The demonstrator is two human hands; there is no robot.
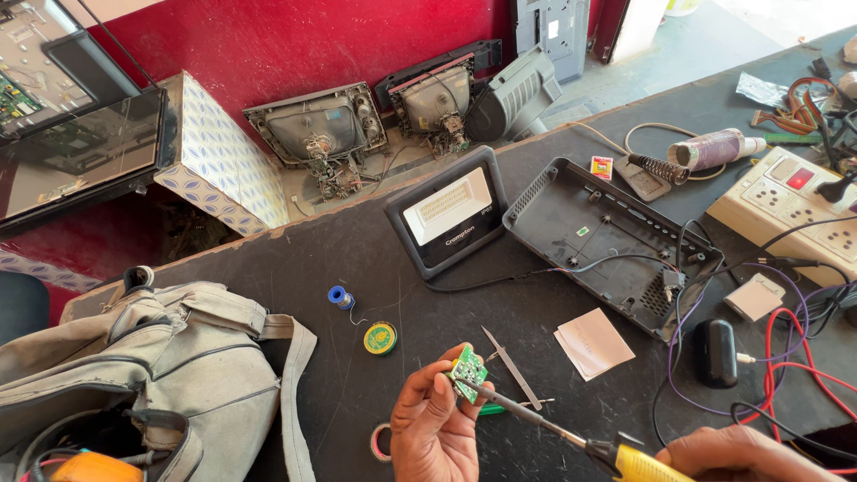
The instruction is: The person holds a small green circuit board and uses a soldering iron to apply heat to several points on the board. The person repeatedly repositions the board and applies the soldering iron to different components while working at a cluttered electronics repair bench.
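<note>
Pinching small green board [470, 370] in our L hand [435, 427]; R hand [736, 453] grips yellow-handled iron [571, 435], shaft slanting up-left, tip touching board.

Left hand [436, 427]: bare, no glove, ring or band to be seen; showed from the wrist up at the near edge of the tabletop.
Left fingers [427, 379]: bare, with short nails.
Left wrist: bare where it met the bottom of the view; no watch, no cuff.
Right hand [745, 453]: bare; only its back and knuckles showed, by the near right corner of the tabletop.
Right wrist: out of view.
Sleeves: none in view on either arm.
</note>
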